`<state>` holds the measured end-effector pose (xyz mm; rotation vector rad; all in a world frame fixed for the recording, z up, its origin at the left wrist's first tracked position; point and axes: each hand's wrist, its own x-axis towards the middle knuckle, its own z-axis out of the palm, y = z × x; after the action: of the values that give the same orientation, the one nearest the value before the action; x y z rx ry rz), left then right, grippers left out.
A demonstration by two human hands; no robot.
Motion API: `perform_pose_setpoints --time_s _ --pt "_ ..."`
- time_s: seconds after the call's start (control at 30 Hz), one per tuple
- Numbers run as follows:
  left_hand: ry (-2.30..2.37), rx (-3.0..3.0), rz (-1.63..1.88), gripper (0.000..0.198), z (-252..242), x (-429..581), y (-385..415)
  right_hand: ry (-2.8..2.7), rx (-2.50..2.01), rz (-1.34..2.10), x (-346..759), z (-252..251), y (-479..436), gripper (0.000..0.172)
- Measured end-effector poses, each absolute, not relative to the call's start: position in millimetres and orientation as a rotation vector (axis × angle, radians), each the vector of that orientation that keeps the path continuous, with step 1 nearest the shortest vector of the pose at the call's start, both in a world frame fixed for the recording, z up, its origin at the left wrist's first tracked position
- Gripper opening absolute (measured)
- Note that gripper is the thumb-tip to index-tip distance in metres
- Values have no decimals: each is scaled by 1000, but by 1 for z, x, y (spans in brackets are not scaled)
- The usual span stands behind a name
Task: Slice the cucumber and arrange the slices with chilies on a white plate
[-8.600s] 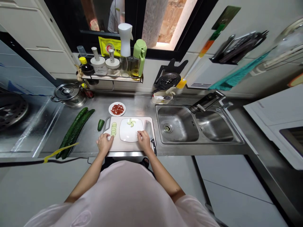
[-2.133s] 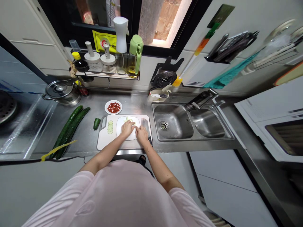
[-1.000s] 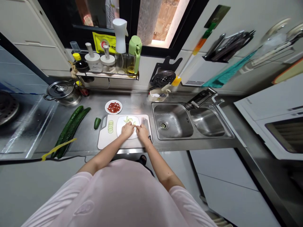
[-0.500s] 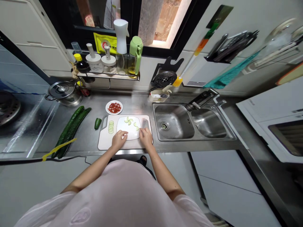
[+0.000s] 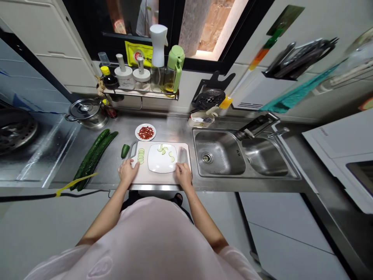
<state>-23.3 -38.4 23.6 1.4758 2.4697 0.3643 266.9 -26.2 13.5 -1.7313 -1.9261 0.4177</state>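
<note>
A white square plate rests on a pale cutting board and carries several thin, green-edged cucumber slices. At the board's left edge, my left hand has its fingers apart, just beside a short column of overlapping cucumber slices. My right hand is at the plate's right edge, fingers curled and thumb and forefinger together; what they pinch, if anything, cannot be made out. A knife blade lies flat beyond that hand, its handle hidden. A cut cucumber piece sits left of the board.
Two long cucumbers lie farther left, near a lidded steel pot. Behind the board is a small plate of chopped red pieces. A double sink adjoins the board on the right. Bottles and jars stand on a wall rack.
My left hand has gone from the plate's left front side to the board's left edge, spreading its fingers. My right hand stays by the plate's right edge. The whole view has shifted slightly.
</note>
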Motion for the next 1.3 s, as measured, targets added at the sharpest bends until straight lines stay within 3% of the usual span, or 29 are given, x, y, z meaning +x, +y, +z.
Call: perform_pose_setpoints --time_s 0.8,1.1,1.3 --pt "2467 1375 407 27 12 -10 -26 -1904 -1679 475 259 17 -32 34" --pt "2327 1184 708 17 7 -12 -25 -1905 -1670 475 258 19 -29 33" --pt "1936 850 1069 30 10 -15 -18 -1888 -1638 505 251 25 -27 34"
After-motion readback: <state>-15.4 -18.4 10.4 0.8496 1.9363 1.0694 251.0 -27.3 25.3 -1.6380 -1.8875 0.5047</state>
